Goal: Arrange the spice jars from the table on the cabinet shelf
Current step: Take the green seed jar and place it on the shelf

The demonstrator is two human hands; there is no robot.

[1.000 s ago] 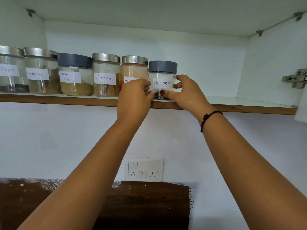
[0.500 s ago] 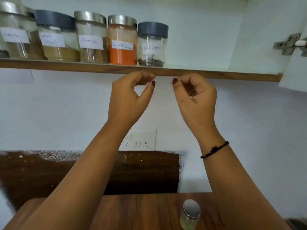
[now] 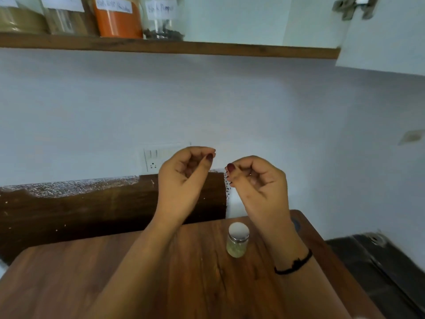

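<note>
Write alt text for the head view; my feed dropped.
The left hand and right hand hover empty, fingers loosely curled, above a brown wooden table where one small silver-lidded glass jar of pale contents stands upright. Higher up, a wooden cabinet shelf holds labelled glass jars, including an orange-powder jar and a peppercorn jar.

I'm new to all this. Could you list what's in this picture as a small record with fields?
Left hand: raised, fingers loosely curled, holds nothing
Right hand: same, black band on wrist
Table: wooden, one silver-lidded jar standing upright
Shelf: labelled jars in a row; orange powder jar beside black pepper jar at right end
Remaining: silver-lidded jar not yet shelved
</note>
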